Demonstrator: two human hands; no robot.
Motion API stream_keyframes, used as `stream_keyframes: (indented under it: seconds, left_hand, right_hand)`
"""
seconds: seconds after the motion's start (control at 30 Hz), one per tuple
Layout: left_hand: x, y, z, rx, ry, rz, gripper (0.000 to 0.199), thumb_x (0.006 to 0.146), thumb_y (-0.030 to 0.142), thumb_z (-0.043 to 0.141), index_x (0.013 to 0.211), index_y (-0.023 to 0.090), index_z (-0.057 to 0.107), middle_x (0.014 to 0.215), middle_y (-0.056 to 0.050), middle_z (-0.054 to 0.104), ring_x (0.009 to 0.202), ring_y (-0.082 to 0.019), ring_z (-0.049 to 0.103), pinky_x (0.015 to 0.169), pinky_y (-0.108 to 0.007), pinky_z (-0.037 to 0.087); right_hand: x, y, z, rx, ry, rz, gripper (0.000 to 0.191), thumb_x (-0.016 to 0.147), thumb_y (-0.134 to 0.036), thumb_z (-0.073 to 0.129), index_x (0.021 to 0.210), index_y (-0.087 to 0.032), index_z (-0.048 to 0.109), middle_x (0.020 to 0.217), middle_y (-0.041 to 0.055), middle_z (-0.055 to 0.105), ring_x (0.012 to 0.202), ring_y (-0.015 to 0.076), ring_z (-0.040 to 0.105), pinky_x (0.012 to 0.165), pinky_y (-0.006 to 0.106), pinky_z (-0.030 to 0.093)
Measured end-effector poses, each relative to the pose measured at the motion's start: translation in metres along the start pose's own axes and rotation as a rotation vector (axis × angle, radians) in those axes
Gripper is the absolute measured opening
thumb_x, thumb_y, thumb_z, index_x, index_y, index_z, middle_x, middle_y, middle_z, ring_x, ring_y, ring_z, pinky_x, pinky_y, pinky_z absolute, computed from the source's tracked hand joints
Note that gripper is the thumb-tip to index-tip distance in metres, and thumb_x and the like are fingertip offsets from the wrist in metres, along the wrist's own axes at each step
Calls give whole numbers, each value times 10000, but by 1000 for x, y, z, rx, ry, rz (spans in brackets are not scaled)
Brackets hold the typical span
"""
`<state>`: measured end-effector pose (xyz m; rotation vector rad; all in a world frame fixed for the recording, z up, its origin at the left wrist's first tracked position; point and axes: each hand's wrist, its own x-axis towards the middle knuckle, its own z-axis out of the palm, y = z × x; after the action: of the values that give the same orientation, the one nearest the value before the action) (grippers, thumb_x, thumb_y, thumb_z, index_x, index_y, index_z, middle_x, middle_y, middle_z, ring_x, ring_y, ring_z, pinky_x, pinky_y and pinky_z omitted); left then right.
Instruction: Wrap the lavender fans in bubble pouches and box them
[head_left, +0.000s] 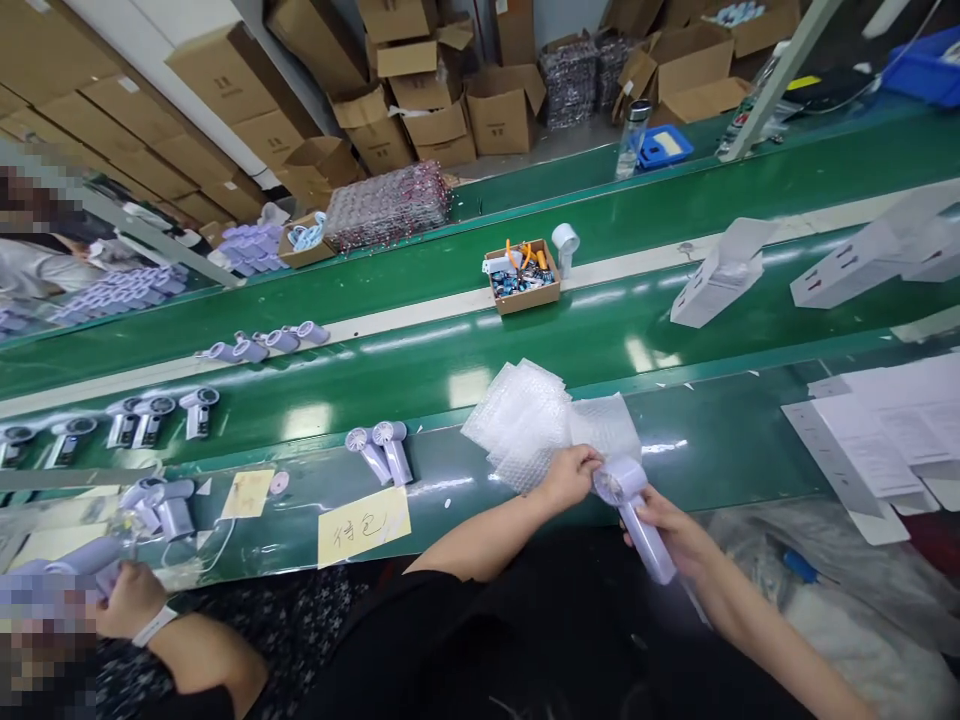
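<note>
A lavender handheld fan (651, 540) is tilted in front of my body, its round grille head toward the upper left. My right hand (667, 520) is closed around its handle just below the head. Beside the fan head, my left hand (571, 478) has its fingers pinched together at the rim, close to the bubble-wrap bags; what lies between the fingertips is hidden. The clear bubble-wrap bags (525, 420) lie in a loose pile on the green bench (720, 440) just beyond my hands. Two more lavender fans (390, 450) lie to the left.
A yellow handwritten note (364, 525) lies on the bench. A co-worker's hand (131, 600) holds lavender parts at left. Across the green belt stand a small carton of parts (529, 300) and open white boxes (720, 280). White papers (877, 430) are stacked at right.
</note>
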<state>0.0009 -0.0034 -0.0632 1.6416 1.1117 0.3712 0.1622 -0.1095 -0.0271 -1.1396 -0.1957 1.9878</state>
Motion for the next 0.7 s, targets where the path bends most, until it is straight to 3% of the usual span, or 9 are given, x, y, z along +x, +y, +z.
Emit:
stream_keyframes:
  seconds: [0.07, 0.13, 0.27, 0.37, 0.43, 0.53, 0.6, 0.7]
  left_hand:
    - [0, 12, 0, -166, 73, -80, 154, 814, 196, 450, 812, 147, 596, 691, -5, 596, 650, -125, 536, 623, -240, 435]
    - [-2, 22, -1, -200, 137, -68, 141, 812, 193, 445, 800, 150, 578, 678, -2, 577, 639, -121, 522, 615, -237, 427]
    - [-13, 39, 3, 77, 184, 205, 140, 816, 185, 447, 778, 167, 579, 761, -43, 592, 763, -158, 536, 734, -286, 436]
    - [-21, 47, 13, 280, 116, 394, 176, 838, 179, 409, 797, 161, 579, 762, -70, 587, 774, -178, 532, 749, -311, 441]
    - [-18, 52, 23, 324, 60, 430, 173, 840, 170, 404, 808, 161, 574, 760, -68, 587, 761, -173, 537, 739, -306, 451]
    - [-3, 64, 37, 362, 92, 369, 167, 839, 149, 403, 828, 156, 569, 784, -66, 598, 784, -171, 547, 757, -309, 458]
    - [8, 74, 45, 432, 27, 430, 151, 820, 147, 430, 849, 144, 579, 809, -79, 605, 822, -187, 547, 783, -323, 457]
    - [20, 86, 51, 510, -253, 612, 155, 774, 160, 497, 886, 137, 602, 854, -92, 618, 882, -208, 544, 824, -328, 447]
  right_hand:
    - [4, -8, -1, -35, -4, -27, 449, 651, -278, 733, 1063, -229, 560, 724, -19, 597, 582, 128, 584, 539, 260, 528]
    - [4, -15, -5, -74, 27, -27, 447, 666, -264, 728, 1076, -230, 552, 742, -22, 597, 586, 123, 574, 540, 265, 532]
    - [-4, -22, -12, -99, 150, 8, 459, 674, -271, 728, 1086, -244, 526, 706, -35, 591, 552, 126, 568, 528, 282, 537]
    - [-7, -26, -13, -103, 294, -25, 502, 639, -262, 751, 1072, -257, 497, 683, -45, 599, 512, 123, 562, 513, 282, 537]
    - [-9, -31, -14, -131, 363, -77, 512, 632, -267, 758, 1057, -266, 473, 655, -58, 595, 500, 121, 563, 514, 278, 539]
    - [-12, -43, -21, -214, 365, -70, 501, 653, -301, 746, 1048, -262, 441, 662, -53, 603, 509, 135, 582, 516, 297, 546]
    - [-13, -52, -30, -217, 349, -25, 545, 642, -280, 750, 1067, -265, 408, 681, -53, 608, 513, 144, 594, 508, 306, 546]
    - [-12, -64, -46, -140, 292, 53, 612, 616, -212, 760, 1096, -280, 386, 693, -60, 605, 512, 149, 601, 504, 309, 545]
